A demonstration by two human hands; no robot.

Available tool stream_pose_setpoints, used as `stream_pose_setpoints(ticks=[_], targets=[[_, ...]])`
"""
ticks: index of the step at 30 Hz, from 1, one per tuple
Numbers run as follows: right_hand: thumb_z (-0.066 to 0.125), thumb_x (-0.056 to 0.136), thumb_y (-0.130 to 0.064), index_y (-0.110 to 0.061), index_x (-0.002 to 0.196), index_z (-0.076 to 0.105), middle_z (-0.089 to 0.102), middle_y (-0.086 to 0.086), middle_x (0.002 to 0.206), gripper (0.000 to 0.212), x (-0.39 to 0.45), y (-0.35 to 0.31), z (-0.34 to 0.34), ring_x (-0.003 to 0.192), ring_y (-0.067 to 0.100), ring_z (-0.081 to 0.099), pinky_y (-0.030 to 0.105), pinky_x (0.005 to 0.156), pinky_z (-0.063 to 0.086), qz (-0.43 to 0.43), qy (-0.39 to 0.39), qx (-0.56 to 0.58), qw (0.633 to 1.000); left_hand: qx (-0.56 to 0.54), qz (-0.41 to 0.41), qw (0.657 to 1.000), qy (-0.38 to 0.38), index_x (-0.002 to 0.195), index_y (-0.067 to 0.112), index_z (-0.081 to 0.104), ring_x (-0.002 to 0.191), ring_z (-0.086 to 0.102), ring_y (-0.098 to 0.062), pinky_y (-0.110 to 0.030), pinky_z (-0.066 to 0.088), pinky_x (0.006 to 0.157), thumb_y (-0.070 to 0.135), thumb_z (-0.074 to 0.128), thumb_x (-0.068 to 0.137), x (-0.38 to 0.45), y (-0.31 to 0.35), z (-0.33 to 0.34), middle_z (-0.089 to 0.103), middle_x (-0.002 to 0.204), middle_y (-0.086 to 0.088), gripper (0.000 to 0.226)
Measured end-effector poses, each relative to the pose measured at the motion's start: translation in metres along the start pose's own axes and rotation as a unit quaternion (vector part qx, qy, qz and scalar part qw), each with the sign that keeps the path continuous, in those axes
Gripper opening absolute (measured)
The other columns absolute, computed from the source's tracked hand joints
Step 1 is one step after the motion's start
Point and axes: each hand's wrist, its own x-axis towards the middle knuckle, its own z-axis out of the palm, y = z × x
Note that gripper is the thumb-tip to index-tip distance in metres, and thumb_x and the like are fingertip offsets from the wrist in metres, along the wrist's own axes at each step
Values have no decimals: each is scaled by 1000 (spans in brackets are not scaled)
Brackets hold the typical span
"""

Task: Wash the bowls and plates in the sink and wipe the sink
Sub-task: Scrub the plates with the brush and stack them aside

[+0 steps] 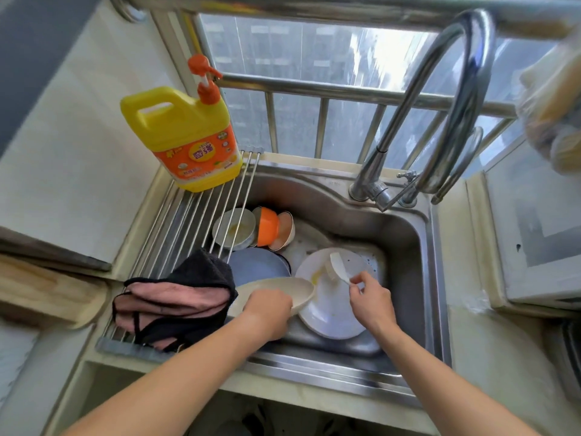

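Note:
Dirty dishes lie in the steel sink (405,247). My left hand (267,313) grips the near rim of a beige bowl (273,289), tilted at the sink's left. My right hand (371,297) pinches the handle of a white spoon (338,267) over a white plate (333,306) smeared with yellow. A grey-blue plate (257,265) sits behind the bowl. At the back left, an orange bowl (267,226) stands on edge next to a pink-lined bowl (284,231) and a pale dirty bowl (234,228), partly under the rack.
A roll-up wire rack (195,215) covers the sink's left side. On it stand a yellow detergent bottle (185,136) and a black and pink cloth (176,297). The curved tap (440,105) arches over the back right. A wooden board (47,291) lies at left.

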Motion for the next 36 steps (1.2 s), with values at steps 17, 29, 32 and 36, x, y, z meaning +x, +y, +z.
stream_pose_setpoints(ticks=[17,29,32,36], targets=[[46,98,-21,-27,113,53,63,4,85,18,1,26,6,76,26,60,32,60,43,20,16,-63,998,-397,-246,883,-35,131,5,53,120,60,-32,-35,50,94,15,59,88,73,70,39,58,134,-15,44],[45,98,-24,-30,104,51,64,5,79,10,7,39,17,76,33,61,41,66,54,-2,32,-47,998,-259,-106,933,227,131,15,56,126,46,-31,-39,42,98,0,54,85,179,32,17,52,130,-9,48],[45,99,-26,-30,105,50,64,3,79,8,9,39,20,75,31,61,39,64,52,-4,32,-41,999,-245,-100,952,156,125,9,54,125,49,-33,-38,44,97,8,64,86,186,23,15,52,130,-14,40],[46,100,-30,-30,109,50,65,3,86,10,6,39,23,81,32,62,38,65,50,-5,25,-37,999,-258,-92,959,76,125,8,54,121,57,-34,-39,49,94,20,83,77,190,17,23,59,127,-14,58]])
